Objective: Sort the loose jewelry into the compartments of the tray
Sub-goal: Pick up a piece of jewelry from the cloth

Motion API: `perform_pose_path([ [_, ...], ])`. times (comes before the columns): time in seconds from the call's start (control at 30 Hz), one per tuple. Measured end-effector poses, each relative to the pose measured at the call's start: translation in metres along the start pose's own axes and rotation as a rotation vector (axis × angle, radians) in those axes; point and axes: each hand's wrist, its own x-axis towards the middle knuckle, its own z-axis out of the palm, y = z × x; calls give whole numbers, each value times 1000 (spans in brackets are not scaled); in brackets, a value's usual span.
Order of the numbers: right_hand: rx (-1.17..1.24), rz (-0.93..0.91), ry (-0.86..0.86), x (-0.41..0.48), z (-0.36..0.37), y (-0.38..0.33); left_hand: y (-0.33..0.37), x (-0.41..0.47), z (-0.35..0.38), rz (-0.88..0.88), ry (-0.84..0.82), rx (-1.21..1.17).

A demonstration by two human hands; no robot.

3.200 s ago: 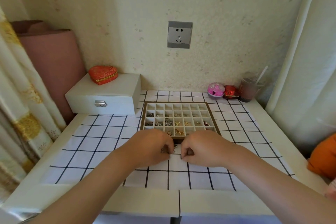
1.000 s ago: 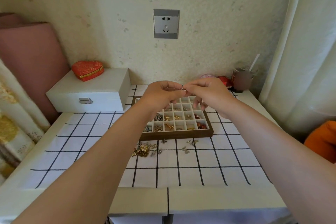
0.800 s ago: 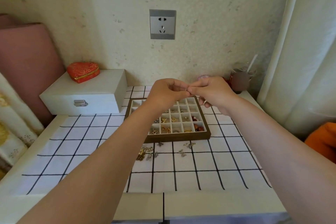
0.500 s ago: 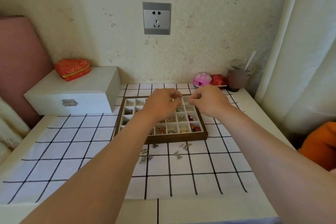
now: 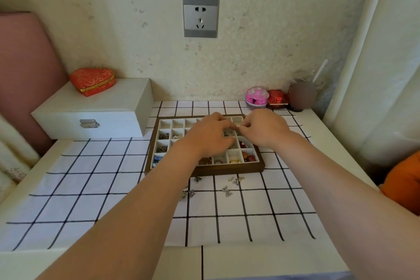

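From the head view, my only feed, the wooden tray (image 5: 227, 171) sits on the checked cloth (image 5: 113, 188) that covers the worktop (image 5: 325, 138), toward the wall. Both of my hands are over its far right part. The left hand (image 5: 211, 137) is curled, knuckles up, and the right hand (image 5: 264, 130) has its fingertips drawn together right beside the left's. Each grip looks closed to a pinch, but I cannot tell what, if anything, is between the fingers; it is too small and partly hidden.

I judge the sorting to be well along. Many compartments on the left side and the near row already hold pieces, among them dark metal bits, something blue, red beads and a gold ring. The back row looks mostly bare.

What is left is the loose jewelry (image 5: 227, 190) scattered on the cloth just in front of the tray, a handful of small silvery pieces in a few clumps.
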Motion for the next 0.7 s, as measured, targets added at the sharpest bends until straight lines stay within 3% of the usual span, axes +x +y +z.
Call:
perform_pose_path([
  [0.13,36,-41,-75,-7,-1,1,2,-1,0,20,-3,86],
  [0.27,67,-71,-20,-14,-7,1,4,-6,-2,36,6,142],
  [0.5,90,-259,63,-35,-14,-27,5,-41,-26,30,79,6],
  [0.7,98,-424,-49,-66,-16,-54,2,-86,-46,-7,25,-24],
])
